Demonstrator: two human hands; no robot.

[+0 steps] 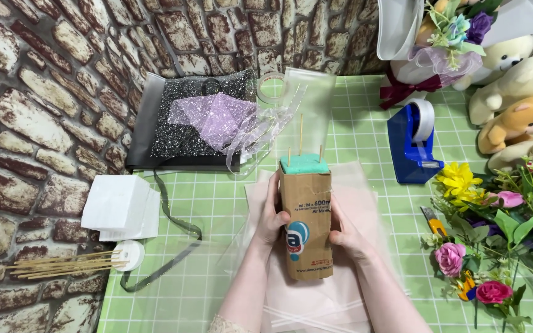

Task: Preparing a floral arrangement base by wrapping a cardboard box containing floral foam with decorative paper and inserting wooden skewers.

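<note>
Centre of frame: tall brown cardboard box (305,225) with green foam block (304,165) on top, three thin wooden sticks (301,132) upright in it.
Left hand (271,216): fingers curled, gripping box's left side.
Right hand (347,231): fingers curled, gripping box's right side.
Right of box: blue tape dispenser (413,145).

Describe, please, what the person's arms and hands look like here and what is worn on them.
Both hands, the left hand and the right hand, are bare: no gloves, rings or watch show. The forearms are uncovered nearly to the bottom edge. A scrap of pale lace trim shows at the left arm there, likely a sleeve edge. Nails look short and unpainted.
</note>
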